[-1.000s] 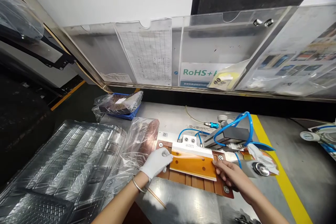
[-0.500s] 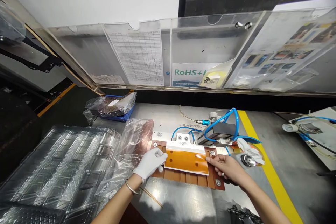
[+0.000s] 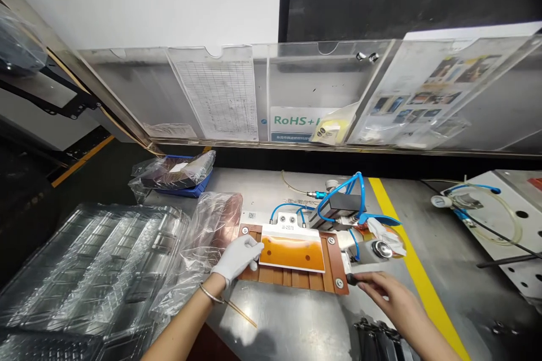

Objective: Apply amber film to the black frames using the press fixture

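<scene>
A white plate with a shiny amber film [image 3: 290, 252] lies on a brown grooved fixture [image 3: 336, 262] with round metal fasteners near its corners. My left hand [image 3: 236, 259], in a white glove, pinches the plate's left edge between thumb and fingers. Bare, my right hand [image 3: 387, 292] is at the fixture's right side, its fingertips closed on a small black knob [image 3: 351, 279]. Behind the plate stands a white bracket [image 3: 288, 220] with two screws, joined to blue air tubes.
Clear plastic trays [image 3: 105, 265] and a plastic bag [image 3: 212, 231] lie to the left. A blue bin [image 3: 199, 186] stands behind them. A dark valve block [image 3: 339, 210], a grey bottle [image 3: 372, 251] and black parts [image 3: 379, 341] are on the right, beside yellow tape [image 3: 427, 282].
My right hand has left the plate's right edge and moved down to the black knob. My left hand stays on the plate's left edge. The view has shifted slightly right.
</scene>
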Tool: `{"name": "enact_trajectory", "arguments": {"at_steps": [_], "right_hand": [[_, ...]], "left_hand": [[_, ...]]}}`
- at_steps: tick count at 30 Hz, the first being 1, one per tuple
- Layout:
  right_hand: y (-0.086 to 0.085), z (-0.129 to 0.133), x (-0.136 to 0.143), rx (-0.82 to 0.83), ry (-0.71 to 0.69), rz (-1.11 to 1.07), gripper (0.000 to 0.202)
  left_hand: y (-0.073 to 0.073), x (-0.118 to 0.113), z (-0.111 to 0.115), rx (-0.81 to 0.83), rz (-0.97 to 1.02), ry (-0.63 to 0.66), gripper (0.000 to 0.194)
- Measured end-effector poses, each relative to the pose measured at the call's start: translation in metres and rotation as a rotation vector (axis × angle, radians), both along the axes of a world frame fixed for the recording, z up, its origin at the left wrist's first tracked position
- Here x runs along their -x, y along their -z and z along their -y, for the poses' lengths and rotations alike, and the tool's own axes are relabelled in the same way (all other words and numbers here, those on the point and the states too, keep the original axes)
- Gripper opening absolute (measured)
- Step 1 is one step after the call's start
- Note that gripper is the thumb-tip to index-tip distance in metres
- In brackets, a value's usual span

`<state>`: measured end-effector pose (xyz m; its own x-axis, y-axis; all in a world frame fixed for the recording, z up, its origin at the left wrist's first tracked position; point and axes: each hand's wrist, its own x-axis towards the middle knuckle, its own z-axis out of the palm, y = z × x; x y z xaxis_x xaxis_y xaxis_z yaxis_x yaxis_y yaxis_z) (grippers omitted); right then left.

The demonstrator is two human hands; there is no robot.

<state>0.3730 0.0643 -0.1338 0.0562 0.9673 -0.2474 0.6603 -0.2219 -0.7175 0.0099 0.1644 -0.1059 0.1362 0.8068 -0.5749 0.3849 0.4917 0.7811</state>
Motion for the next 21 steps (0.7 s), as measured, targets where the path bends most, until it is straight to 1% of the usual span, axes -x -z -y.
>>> {"name": "enact_trajectory", "arguments": {"at_steps": [2,5,7,8,9,11,13,14,15,16,17,18,19,20,21], "right_hand": [[0.004,-0.007,0.005,-0.027,0.044,0.004,0.036],[0.002,-0.015,0.014,-0.025,0.091,0.003,0.038],[-0.004,-0.010,0.014,-0.024,0.136,0.006,0.042],[-0.008,-0.003,0.011,-0.023,0.168,0.008,0.046],[-0.012,0.007,0.005,-0.022,0.207,0.013,0.051],[-0.019,0.037,-0.014,-0.001,0.319,0.024,0.060],[-0.023,0.076,-0.038,0.046,0.467,0.041,0.065],[-0.022,0.097,-0.049,0.070,0.542,0.046,0.066],[-0.020,0.119,-0.058,0.084,0.611,0.047,0.065],[-0.017,0.140,-0.065,0.093,0.668,0.043,0.064],[-0.012,0.159,-0.069,0.095,0.710,0.033,0.062],[-0.007,0.175,-0.070,0.099,0.743,0.014,0.061],[-0.001,0.189,-0.068,0.107,0.759,-0.015,0.060],[0.004,0.200,-0.064,0.114,0.767,-0.046,0.060],[0.009,0.209,-0.058,0.123,0.768,-0.081,0.060]], "left_hand": [[0.001,-0.001,0.000,-0.010,-0.020,0.009,0.030],[0.000,-0.004,0.000,-0.022,-0.067,0.019,0.029],[-0.005,-0.002,0.001,-0.036,-0.112,0.018,0.031],[-0.009,0.001,0.002,-0.049,-0.142,0.009,0.032],[-0.014,0.006,0.005,-0.067,-0.179,-0.008,0.032],[-0.025,0.016,0.015,-0.116,-0.273,-0.054,0.031],[-0.033,0.022,0.032,-0.189,-0.400,-0.073,0.029],[-0.034,0.020,0.044,-0.232,-0.469,-0.051,0.030],[-0.033,0.013,0.058,-0.253,-0.497,-0.009,0.030],[-0.029,0.001,0.075,-0.242,-0.455,0.042,0.032],[-0.025,-0.017,0.094,-0.187,-0.361,0.110,0.037],[-0.019,-0.039,0.114,-0.111,-0.239,0.183,0.044],[-0.013,-0.064,0.134,-0.081,-0.173,0.190,0.053],[-0.008,-0.091,0.153,-0.041,-0.076,0.292,0.067],[-0.004,-0.118,0.169,0.000,-0.009,0.358,0.079]]}}
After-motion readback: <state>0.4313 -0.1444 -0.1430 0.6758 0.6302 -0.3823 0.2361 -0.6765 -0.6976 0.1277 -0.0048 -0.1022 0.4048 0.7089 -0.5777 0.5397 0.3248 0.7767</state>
